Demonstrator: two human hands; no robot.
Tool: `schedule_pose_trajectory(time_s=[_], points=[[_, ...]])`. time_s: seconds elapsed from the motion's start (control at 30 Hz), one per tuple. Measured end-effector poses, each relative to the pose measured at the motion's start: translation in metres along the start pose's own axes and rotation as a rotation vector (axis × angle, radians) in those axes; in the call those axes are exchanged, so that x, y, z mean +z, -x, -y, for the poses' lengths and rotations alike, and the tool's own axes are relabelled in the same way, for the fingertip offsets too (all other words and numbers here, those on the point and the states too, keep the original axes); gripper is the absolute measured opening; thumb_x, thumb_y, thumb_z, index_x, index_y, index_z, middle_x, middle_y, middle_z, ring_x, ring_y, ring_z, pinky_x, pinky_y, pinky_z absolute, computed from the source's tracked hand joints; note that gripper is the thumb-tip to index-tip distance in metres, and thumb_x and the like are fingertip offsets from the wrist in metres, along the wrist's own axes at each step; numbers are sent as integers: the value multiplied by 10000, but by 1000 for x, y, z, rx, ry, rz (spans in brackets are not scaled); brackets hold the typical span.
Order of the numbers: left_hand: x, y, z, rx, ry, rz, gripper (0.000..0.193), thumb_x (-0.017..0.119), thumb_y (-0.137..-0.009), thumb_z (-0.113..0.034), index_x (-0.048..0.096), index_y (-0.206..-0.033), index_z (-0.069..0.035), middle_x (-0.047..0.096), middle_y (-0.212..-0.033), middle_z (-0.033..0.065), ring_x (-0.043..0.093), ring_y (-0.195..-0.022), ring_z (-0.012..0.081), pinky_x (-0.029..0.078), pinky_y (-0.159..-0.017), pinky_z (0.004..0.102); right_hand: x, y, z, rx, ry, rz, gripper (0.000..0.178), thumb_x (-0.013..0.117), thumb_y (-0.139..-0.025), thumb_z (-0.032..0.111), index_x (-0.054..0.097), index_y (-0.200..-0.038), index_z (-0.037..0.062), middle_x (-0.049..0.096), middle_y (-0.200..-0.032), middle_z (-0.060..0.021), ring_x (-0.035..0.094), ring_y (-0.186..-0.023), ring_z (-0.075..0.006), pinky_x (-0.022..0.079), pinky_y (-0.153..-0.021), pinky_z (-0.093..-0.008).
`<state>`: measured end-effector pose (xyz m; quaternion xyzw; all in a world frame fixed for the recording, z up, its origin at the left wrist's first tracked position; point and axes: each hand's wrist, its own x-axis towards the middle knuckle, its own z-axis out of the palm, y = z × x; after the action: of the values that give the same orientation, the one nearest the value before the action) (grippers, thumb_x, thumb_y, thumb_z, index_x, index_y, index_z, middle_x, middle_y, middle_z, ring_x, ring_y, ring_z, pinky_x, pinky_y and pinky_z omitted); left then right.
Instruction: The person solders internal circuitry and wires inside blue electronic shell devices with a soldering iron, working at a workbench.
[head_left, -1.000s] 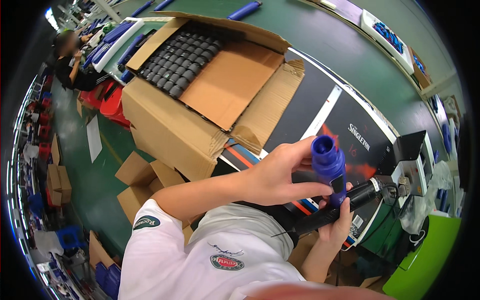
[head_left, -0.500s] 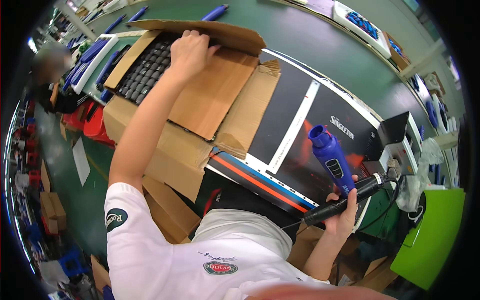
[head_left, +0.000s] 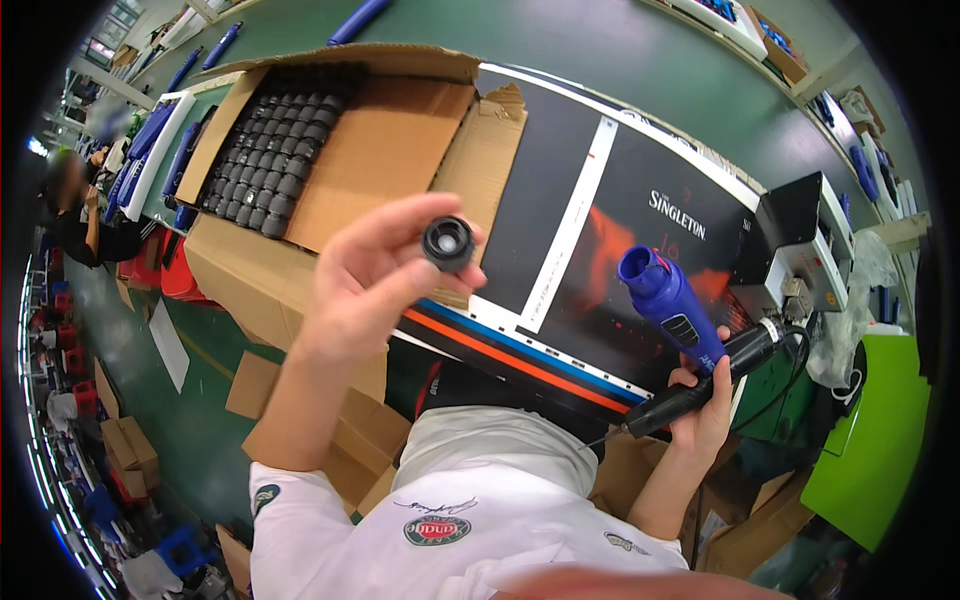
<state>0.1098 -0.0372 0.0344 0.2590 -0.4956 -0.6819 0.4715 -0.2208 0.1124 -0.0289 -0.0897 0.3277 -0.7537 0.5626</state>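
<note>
My left hand (head_left: 350, 285) pinches a small round black cap (head_left: 436, 258) between thumb and fingers, its ring-shaped opening showing. It hovers just in front of an open cardboard box (head_left: 235, 250). Rows of similar black caps (head_left: 275, 150) fill the box's left side, and a brown cardboard sheet (head_left: 380, 150) covers the rest. Over on the right, my right hand (head_left: 703, 415) grips two things together. One is a blue-purple tube-shaped housing (head_left: 665, 305), tilted with its open end up. The other is a black electric screwdriver (head_left: 660, 408), its thin bit pointing toward my body.
A dark printed mat (head_left: 560, 290) covers the bench beside the box. At the right stand a silver-and-black metal device (head_left: 805, 275), a clear plastic bag (head_left: 850, 330) and a green panel (head_left: 875, 430). Blue housings lie in a white tray (head_left: 160, 150); another person (head_left: 85, 215) sits at far left.
My left hand has come out of the box toward me with a black cap in it, uncovering the rows of caps. My right hand keeps hold of the housing and screwdriver.
</note>
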Motion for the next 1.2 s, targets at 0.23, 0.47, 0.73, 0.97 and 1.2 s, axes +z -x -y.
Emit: schedule_pose_trajectory(time_s=[0.23, 0.47, 0.73, 0.97, 1.2], points=[[47, 1, 48, -149, 541, 192, 452, 466, -1014, -120, 384, -1438, 15, 616, -1090, 215, 657, -886, 251, 551, -769, 358, -7, 18, 9, -82, 139, -28, 403, 608, -954, 78, 454, -1326, 88, 551, -1268, -112, 563, -985, -127, 459, -632, -220], [76, 1, 62, -160, 267, 210, 394, 471, -1012, -104, 421, -1380, 28, 586, -993, 126, 611, -802, 180, 524, -715, 311, -16, 36, 26, -173, 214, -73, 462, 689, -877, 49, 438, -1262, 93, 629, -1189, -190, 618, -931, -161, 479, -647, -249], [79, -6, 49, -41, -235, 210, 535, 628, -880, 55, 395, -1362, 51, 615, -927, 70, 600, -775, 98, 521, -677, 229, -21, 41, 37, -239, 276, -82, 476, 716, -840, 34, 445, -1225, 102, 631, -1183, -189, 612, -884, -154, 472, -641, -248], [73, -19, 54, 102, -445, 271, 400, 739, -796, 49, 620, -1178, 40, 667, -886, 68, 642, -760, 100, 550, -698, 235, -15, 41, 41, -266, 364, -54, 529, 762, -786, 26, 443, -1200, 105, 636, -1162, -186, 606, -848, -153, 467, -641, -245], [73, -20, 63, 27, -410, 271, 364, 751, -782, 37, 663, -1135, 27, 666, -772, 44, 650, -686, 91, 542, -667, 238, -9, 37, 40, -282, 441, -58, 556, 775, -763, 22, 427, -1190, 102, 634, -1155, -195, 614, -873, -165, 490, -670, -251]])
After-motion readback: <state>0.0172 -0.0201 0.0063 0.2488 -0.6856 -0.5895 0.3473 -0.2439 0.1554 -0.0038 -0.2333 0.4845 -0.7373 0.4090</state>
